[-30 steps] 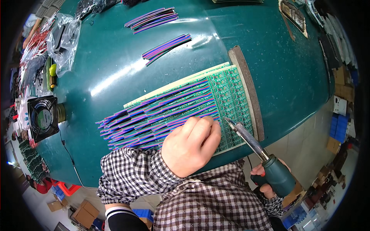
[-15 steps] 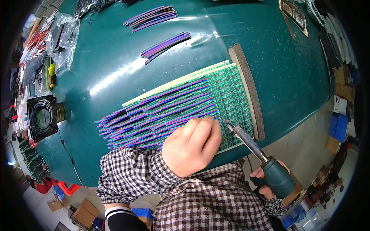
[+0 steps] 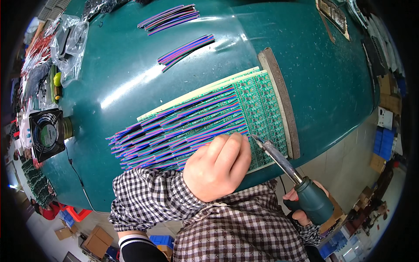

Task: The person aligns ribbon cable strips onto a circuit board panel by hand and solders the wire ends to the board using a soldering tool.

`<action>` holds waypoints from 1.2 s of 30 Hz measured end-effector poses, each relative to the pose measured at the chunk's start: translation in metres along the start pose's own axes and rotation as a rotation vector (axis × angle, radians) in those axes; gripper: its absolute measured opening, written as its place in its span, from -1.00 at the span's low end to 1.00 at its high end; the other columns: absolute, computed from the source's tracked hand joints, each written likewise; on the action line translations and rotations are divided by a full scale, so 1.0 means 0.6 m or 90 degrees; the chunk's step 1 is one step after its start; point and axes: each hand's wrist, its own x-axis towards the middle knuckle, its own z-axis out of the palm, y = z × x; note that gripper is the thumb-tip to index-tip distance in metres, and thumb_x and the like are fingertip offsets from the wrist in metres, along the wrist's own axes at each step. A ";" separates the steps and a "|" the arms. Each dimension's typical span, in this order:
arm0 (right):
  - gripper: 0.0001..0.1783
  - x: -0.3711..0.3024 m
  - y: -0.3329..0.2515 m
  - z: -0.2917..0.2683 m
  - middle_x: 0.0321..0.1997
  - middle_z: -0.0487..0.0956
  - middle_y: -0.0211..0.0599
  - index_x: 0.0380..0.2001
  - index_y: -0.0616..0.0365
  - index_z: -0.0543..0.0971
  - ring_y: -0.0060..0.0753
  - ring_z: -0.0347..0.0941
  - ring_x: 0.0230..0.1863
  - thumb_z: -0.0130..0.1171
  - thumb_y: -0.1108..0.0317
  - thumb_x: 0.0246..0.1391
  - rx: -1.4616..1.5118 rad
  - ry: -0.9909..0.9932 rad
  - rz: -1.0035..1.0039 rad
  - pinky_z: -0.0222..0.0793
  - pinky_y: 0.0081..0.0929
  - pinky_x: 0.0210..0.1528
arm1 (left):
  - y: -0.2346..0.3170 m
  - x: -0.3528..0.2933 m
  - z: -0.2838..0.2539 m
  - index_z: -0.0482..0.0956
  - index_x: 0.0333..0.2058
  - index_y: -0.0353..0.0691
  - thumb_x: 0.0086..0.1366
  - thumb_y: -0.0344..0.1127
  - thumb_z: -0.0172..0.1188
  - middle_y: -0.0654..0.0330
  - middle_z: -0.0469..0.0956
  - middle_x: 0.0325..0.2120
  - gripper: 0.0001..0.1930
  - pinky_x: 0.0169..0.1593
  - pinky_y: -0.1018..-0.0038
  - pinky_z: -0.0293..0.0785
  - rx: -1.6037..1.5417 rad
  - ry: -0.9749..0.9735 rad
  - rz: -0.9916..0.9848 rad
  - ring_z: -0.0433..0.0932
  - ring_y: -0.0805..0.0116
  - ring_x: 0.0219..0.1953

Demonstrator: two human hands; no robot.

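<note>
Nearest to us, our right hand point(image 3: 305, 205) sits low at the counter's near edge, closed around the dark green grip of a soldering iron point(image 3: 288, 168). Only a few fingers show round the grip. The iron's long axis runs up and to the left from that hand, and its metal tip point(image 3: 255, 139) ends just at the lower rows of the green circuit board panel point(image 3: 262, 105).

Just left of the tip lies our left hand point(image 3: 217, 167), knuckles up, fingers curled and pressed down on the near ends of the ribbon wires point(image 3: 174, 131). We cannot tell whether it pinches a single wire beneath, as the fingertips are hidden under the hand. Its index finger lies just beside the iron's tip, so the left hand is the nearer of the two to the joint; the right hand stays well back along the handle.

The purple, blue and green wires lie side by side across the panel, their long axis running from lower left to upper right, ending in a ragged line where the bare green board begins. So the iron meets the wire ends almost crosswise, coming from the right.

Beyond the panel, a brown strip point(image 3: 279, 96) borders its right edge. Farther out on the teal counter point(image 3: 118, 78) lie two loose bundles of the same wire point(image 3: 185, 47), well apart from the hands. A small black fan point(image 3: 46, 133) stands at the far left.
</note>
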 end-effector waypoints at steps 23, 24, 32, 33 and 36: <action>-0.27 0.003 -0.009 0.006 -0.29 0.77 -0.42 -0.27 0.04 0.78 -0.26 0.68 -0.30 0.41 -0.47 -0.06 0.019 0.006 0.010 0.59 -0.29 -0.14 | 0.002 0.001 -0.002 0.72 -0.15 -0.36 0.05 -0.53 0.36 0.14 0.57 -0.22 -0.68 -0.35 0.48 0.54 0.007 -0.006 0.004 0.58 0.35 -0.34; -0.26 0.005 -0.014 0.015 -0.29 0.77 -0.43 -0.27 0.05 0.78 -0.28 0.68 -0.30 0.40 -0.47 -0.05 0.035 0.040 0.011 0.59 -0.29 -0.13 | 0.002 0.001 -0.002 0.72 -0.15 -0.36 0.05 -0.52 0.37 0.13 0.57 -0.22 -0.68 -0.35 0.48 0.54 0.003 -0.005 0.003 0.58 0.35 -0.34; -0.24 -0.006 -0.003 0.000 -0.28 0.75 -0.40 -0.30 0.01 0.79 -0.25 0.66 -0.31 0.37 -0.53 -0.08 0.005 0.015 0.035 0.58 -0.28 -0.18 | 0.000 -0.001 0.001 0.72 -0.16 -0.37 0.04 -0.53 0.37 0.13 0.57 -0.24 -0.68 -0.36 0.48 0.54 0.009 0.001 0.011 0.58 0.35 -0.35; -0.24 -0.004 -0.005 -0.002 -0.27 0.74 -0.38 -0.31 -0.01 0.79 -0.24 0.66 -0.31 0.37 -0.54 -0.09 -0.007 0.006 0.032 0.58 -0.28 -0.19 | -0.002 -0.001 0.002 0.72 -0.16 -0.37 0.04 -0.53 0.37 0.13 0.57 -0.24 -0.68 -0.35 0.47 0.54 -0.005 0.006 0.008 0.58 0.34 -0.36; -0.25 -0.005 -0.003 -0.004 -0.26 0.73 -0.36 -0.31 -0.03 0.80 -0.22 0.66 -0.32 0.36 -0.55 -0.10 -0.022 -0.003 0.028 0.58 -0.28 -0.20 | -0.003 0.000 0.003 0.71 -0.16 -0.38 0.03 -0.54 0.37 0.13 0.57 -0.24 -0.68 -0.34 0.47 0.55 -0.024 0.011 0.003 0.58 0.34 -0.37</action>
